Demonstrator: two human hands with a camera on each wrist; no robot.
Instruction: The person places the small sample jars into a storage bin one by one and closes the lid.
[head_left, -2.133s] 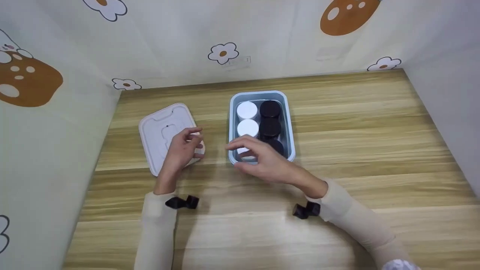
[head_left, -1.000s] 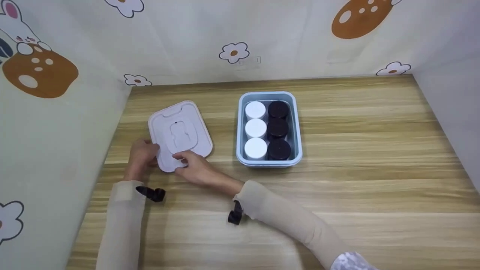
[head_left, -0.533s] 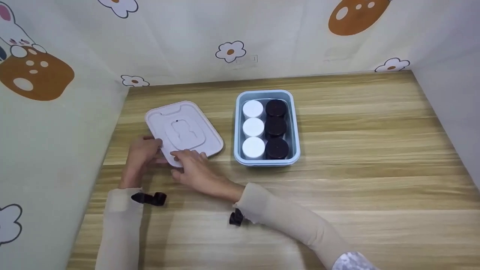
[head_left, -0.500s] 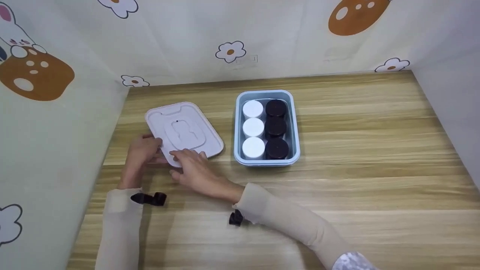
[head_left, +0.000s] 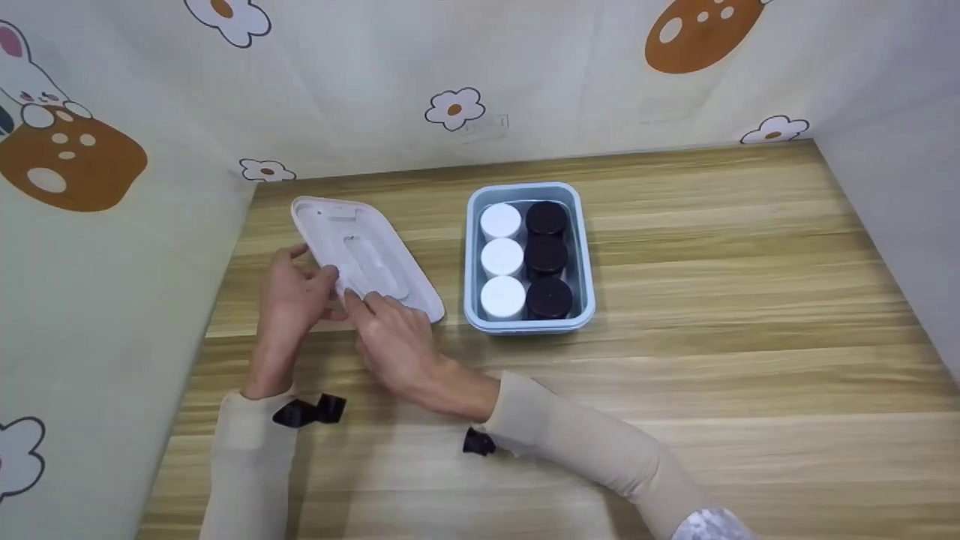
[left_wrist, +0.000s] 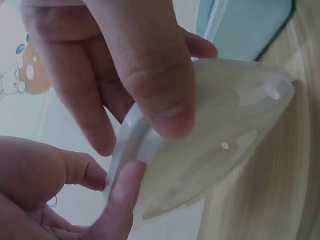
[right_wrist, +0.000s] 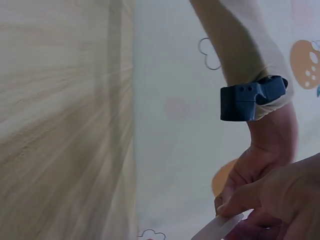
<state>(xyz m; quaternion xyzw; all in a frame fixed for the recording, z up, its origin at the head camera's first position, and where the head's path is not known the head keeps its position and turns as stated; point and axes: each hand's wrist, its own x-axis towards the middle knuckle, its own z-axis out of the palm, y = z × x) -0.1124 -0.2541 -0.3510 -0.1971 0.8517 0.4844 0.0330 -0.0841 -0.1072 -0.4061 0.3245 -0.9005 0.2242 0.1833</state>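
Note:
A pale, shallow lid [head_left: 375, 259] stands tilted, its left and far side raised from the table. My left hand [head_left: 294, 298] pinches its left edge with the thumb on the recessed face. Beside it, my right hand [head_left: 401, 341] grips the near edge. In the left wrist view, the left thumb and right thumb press on the lid [left_wrist: 200, 135] near its rim, some fingers behind. Only a strip of the lid [right_wrist: 218, 228] shows in the right wrist view. To the right sits a light blue tub [head_left: 471, 255] holding white-capped jars [head_left: 502, 257] and dark-capped jars [head_left: 547, 255] in two columns.
The wood-grain table [head_left: 712, 300] runs back to a pale wall covering [head_left: 360, 90] with flowers and brown spotted mushrooms. A similar covering closes the left side close to the left arm. Each wrist carries a black camera mount [head_left: 309, 411].
Both hands left the tub area and came to the lid's left and near edges. The lid has turned a little and tipped up on its left side. The tub and jars stay put.

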